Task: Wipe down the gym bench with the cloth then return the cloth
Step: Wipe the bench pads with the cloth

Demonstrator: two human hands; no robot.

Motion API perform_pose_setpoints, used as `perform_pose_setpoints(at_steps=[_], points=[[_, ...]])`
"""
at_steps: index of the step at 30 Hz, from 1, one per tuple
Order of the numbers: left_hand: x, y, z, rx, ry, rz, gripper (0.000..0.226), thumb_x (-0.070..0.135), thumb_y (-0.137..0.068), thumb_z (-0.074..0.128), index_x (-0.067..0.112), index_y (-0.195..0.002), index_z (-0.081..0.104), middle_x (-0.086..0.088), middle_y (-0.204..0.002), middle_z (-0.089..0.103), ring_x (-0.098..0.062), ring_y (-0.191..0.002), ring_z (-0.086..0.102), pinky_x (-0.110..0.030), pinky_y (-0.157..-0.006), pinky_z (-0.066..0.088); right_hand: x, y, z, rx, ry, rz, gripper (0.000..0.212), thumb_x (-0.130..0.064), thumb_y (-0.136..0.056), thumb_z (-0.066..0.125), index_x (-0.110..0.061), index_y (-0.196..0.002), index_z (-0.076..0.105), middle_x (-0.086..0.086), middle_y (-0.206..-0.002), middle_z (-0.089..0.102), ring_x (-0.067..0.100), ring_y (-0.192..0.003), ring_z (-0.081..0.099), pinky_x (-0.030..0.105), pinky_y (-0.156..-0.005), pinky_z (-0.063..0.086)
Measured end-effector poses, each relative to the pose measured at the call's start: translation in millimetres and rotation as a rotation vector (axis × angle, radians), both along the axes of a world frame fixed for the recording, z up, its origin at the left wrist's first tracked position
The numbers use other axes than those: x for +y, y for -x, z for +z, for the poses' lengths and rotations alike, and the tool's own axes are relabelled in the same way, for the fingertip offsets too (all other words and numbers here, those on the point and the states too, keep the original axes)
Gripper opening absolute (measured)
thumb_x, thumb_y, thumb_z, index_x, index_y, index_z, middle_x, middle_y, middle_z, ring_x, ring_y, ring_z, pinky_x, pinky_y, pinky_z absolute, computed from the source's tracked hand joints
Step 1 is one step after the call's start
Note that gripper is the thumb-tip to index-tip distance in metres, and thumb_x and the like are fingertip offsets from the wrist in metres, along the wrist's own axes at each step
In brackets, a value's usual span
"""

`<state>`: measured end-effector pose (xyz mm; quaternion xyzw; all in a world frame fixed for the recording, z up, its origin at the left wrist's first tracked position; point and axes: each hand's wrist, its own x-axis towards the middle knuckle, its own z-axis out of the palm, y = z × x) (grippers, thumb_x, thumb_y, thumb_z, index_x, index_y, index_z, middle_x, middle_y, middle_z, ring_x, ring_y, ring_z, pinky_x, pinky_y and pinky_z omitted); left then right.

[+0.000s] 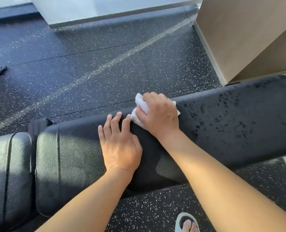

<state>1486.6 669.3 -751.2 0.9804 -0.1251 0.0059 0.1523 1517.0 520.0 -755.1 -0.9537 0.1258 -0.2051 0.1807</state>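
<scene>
Forearms crossing bench point(239, 124): left hand point(120, 148) flat, fingers slightly spread; right hand point(159, 114) bunched on cloth point(139, 113) at far edge
Press firmly, then sweep right into the droplets point(225, 114)

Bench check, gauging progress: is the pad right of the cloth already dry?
No: droplets still speckle the bench right of the cloth.

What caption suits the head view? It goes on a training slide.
Right hand presses a crumpled white cloth onto the droplet-speckled black padded gym bench; left hand rests flat beside it.
</scene>
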Motion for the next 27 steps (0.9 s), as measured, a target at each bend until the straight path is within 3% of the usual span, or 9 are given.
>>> perform_pose_setpoints(at_steps=[3, 8, 11, 14, 16, 19, 21, 25, 27], points=[[1, 0, -2, -0.009, 0.018, -0.004, 0.055, 0.021, -0.092, 0.046, 0.021, -0.146, 0.056, -0.008, -0.158, 0.047, -0.035, -0.154, 0.032, -0.059, -0.127, 0.019, 1, 11, 1, 0.005, -0.002, 0.018, 0.024, -0.037, -0.088, 0.064, -0.017, -0.079, 0.054, 0.001, -0.075, 0.056, 0.027, -0.070, 0.051, 0.039, -0.062, 0.040], [3, -1, 0, 0.021, 0.037, -0.016, 0.054, 0.019, -0.096, 0.051, 0.021, -0.150, 0.053, -0.008, -0.161, 0.044, -0.034, -0.157, 0.027, -0.058, -0.128, 0.015, -14, 91, -1, 0.047, 0.034, 0.178, 0.022, -0.036, -0.088, 0.066, -0.023, -0.079, 0.051, -0.008, -0.073, 0.049, 0.018, -0.070, 0.046, 0.029, -0.065, 0.021], [3, 1, 3, 0.032, 0.033, -0.023, 0.054, 0.022, -0.098, 0.049, 0.023, -0.152, 0.050, -0.006, -0.162, 0.042, -0.032, -0.158, 0.024, -0.057, -0.129, 0.012, -57, 126, 2, 0.086, 0.100, 0.250, 0.025, -0.037, -0.089, 0.060, -0.031, -0.077, 0.038, -0.013, -0.070, 0.037, 0.010, -0.069, 0.037, 0.030, -0.060, 0.035], [5, 0, 0, 0.021, 0.016, -0.027, 0.055, 0.024, -0.098, 0.048, 0.025, -0.153, 0.047, -0.005, -0.163, 0.040, -0.032, -0.158, 0.023, -0.058, -0.129, 0.012, -96, 112, 5, 0.095, 0.035, 0.037, 0.022, -0.040, -0.087, 0.059, -0.019, -0.082, 0.058, -0.006, -0.075, 0.056, 0.024, -0.075, 0.058, 0.037, -0.065, 0.052], [4, 0, -1, 0.020, -0.003, -0.028, 0.055, 0.025, -0.097, 0.047, 0.025, -0.153, 0.046, -0.005, -0.163, 0.040, -0.032, -0.158, 0.022, -0.058, -0.129, 0.013, -100, 89, 7, 0.146, 0.052, -0.119, 0.030, -0.047, -0.087, 0.054, -0.017, -0.089, 0.061, 0.001, -0.083, 0.062, 0.033, -0.084, 0.061, 0.040, -0.067, 0.047], [4, 0, -1, 0.016, 0.002, -0.025, 0.056, 0.024, -0.096, 0.046, 0.024, -0.152, 0.047, -0.006, -0.163, 0.040, -0.033, -0.158, 0.024, -0.059, -0.128, 0.014, -58, 62, 8, 0.133, -0.039, -0.253, 0.023, -0.043, -0.088, 0.053, -0.020, -0.085, 0.054, -0.005, -0.080, 0.051, 0.032, -0.080, 0.057, 0.036, -0.063, 0.034], [3, 0, 0, 0.023, 0.013, -0.025, 0.056, 0.023, -0.096, 0.046, 0.023, -0.152, 0.049, -0.007, -0.163, 0.041, -0.033, -0.158, 0.024, -0.059, -0.128, 0.014, -15, 58, 6, 0.159, 0.011, -0.197, 0.020, -0.042, -0.087, 0.048, -0.023, -0.083, 0.049, -0.008, -0.078, 0.044, 0.028, -0.077, 0.055, 0.034, -0.064, 0.028], [5, 0, 1, 0.056, -0.014, -0.054, 0.066, 0.040, -0.095, 0.024, 0.025, -0.156, 0.044, -0.006, -0.167, 0.035, -0.031, -0.160, 0.017, -0.057, -0.130, 0.008, 24, 76, 3, 0.154, 0.006, 0.026, 0.017, -0.041, -0.087, 0.052, -0.025, -0.083, 0.051, -0.008, -0.076, 0.052, 0.021, -0.071, 0.050, 0.033, -0.061, 0.030], [6, 0, -1, 0.048, -0.010, -0.054, 0.059, 0.030, -0.098, 0.039, 0.024, -0.156, 0.045, -0.007, -0.166, 0.037, -0.032, -0.160, 0.019, -0.058, -0.129, 0.009, 12, 88, 5, 0.130, 0.022, 0.145, 0.019, -0.038, -0.088, 0.060, -0.024, -0.080, 0.049, -0.009, -0.074, 0.049, 0.018, -0.068, 0.048, 0.032, -0.059, 0.029]])
